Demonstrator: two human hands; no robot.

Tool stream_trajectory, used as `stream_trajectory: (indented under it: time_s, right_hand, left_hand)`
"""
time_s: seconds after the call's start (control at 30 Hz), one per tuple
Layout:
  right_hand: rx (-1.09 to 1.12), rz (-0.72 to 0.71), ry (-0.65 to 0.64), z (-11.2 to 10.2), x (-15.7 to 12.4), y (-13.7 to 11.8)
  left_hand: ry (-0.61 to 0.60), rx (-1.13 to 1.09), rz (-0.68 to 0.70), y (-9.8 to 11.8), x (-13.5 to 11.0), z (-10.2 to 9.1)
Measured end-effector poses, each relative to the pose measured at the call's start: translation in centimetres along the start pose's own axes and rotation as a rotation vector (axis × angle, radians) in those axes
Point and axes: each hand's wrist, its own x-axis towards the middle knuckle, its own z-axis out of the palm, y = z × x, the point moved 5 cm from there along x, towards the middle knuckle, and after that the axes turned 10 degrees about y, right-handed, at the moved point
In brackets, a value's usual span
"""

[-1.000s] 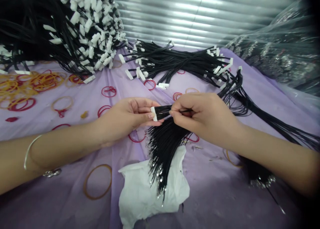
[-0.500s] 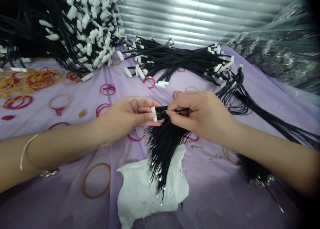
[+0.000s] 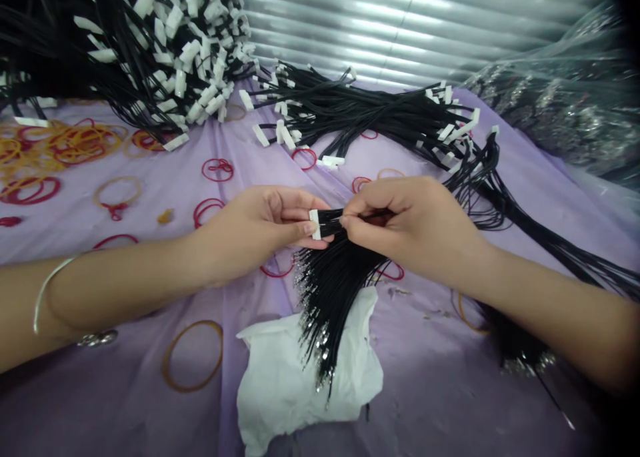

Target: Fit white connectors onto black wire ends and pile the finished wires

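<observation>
My left hand (image 3: pixel 255 227) pinches a small white connector (image 3: pixel 315 223) between thumb and fingers, with short black wires running out of it to the right. My right hand (image 3: pixel 415 224) is closed on a thin black wire (image 3: pixel 367 217), its tip right at the connector. Below both hands a bundle of loose black wires with metal tips (image 3: pixel 325 304) fans down onto a crumpled white cloth (image 3: pixel 280 384). All of it lies on a purple table cover (image 3: pixel 165 190).
A big heap of black wires with white connectors (image 3: pixel 165 44) sits at the back left, and a smaller pile (image 3: pixel 380 117) behind my hands. Red and yellow rubber bands (image 3: pixel 65 144) are scattered at left. A clear plastic bag (image 3: pixel 560 97) lies at right, more wires (image 3: pixel 525 357) under my right forearm.
My right hand's fingertips have closed in toward the connector with the wire. Both hands have shifted a little to the right in view. The left hand's grip is unchanged.
</observation>
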Motion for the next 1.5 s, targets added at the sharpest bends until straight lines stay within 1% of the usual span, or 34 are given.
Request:
stream_trajectory:
  time_s: [0.13,0.37,0.6,0.83,0.9,0.93,1.03,1.07,1.1,1.13,1.17,1.23,1.27,1.37,1.43,1.5]
  right_hand:
    - [-0.004,0.012,-0.007,0.2,0.0,0.1]
    - [0.014,0.072,-0.021,0.2,0.1,0.3]
    - [-0.036,-0.004,0.002,0.7,-0.1,-0.1]
    - [-0.082,-0.118,0.011,1.1,0.0,-0.1]
    - [-0.127,-0.178,0.011,0.9,-0.1,-0.6]
    - [-0.18,-0.227,0.032,0.6,-0.3,-1.0]
    - [-0.382,-0.369,0.211,-0.6,-0.9,-2.6]
    - [-0.425,-0.418,0.245,-0.7,-1.1,-3.0]
    - [-0.444,-0.467,0.232,-0.5,-1.3,-3.2]
    - [-0.437,-0.507,0.174,-0.1,-1.4,-3.3]
    - [-0.411,-0.538,0.084,0.5,-1.5,-3.2]
    - [-0.342,-0.533,-0.082,1.5,-1.6,-2.5]
    - [-0.306,-0.5,-0.127,1.8,-1.5,-2.1]
    - [-0.178,-0.433,-0.157,1.6,-1.2,-1.6]
    - [-0.051,-0.392,-0.135,1.0,-1.2,-1.8]
    - [0.049,-0.322,-0.104,0.4,-1.1,-2.0]
  left_hand:
    - [0.017,0.013,-0.009,0.0,0.0,0.0]
    - [-0.001,-0.023,0.013,0.0,0.2,-0.1]
    - [-0.024,-0.041,0.009,0.0,0.0,0.2]
    - [0.061,0.011,-0.028,0.1,-0.1,0.3]
    - [0.066,-0.001,-0.036,0.1,-0.1,0.3]
    - [0.064,-0.016,-0.038,0.1,-0.1,0.3]
    - [0.092,-0.101,-0.032,0.1,0.0,0.0]
    - [0.104,-0.139,-0.03,0.1,0.0,-0.1]
    - [0.117,-0.178,-0.027,0.2,0.0,-0.2]
    - [0.134,-0.213,-0.022,0.2,-0.1,-0.3]
    - [0.15,-0.238,-0.019,0.3,-0.1,-0.3]
    - [0.172,-0.255,-0.024,0.3,-0.1,-0.4]
    - [0.183,-0.253,-0.032,0.3,-0.1,-0.4]
    - [0.187,-0.249,-0.063,0.2,-0.1,-0.4]
    - [0.181,-0.253,-0.07,0.2,0.0,-0.5]
    - [0.173,-0.245,-0.071,0.2,0.0,-0.5]
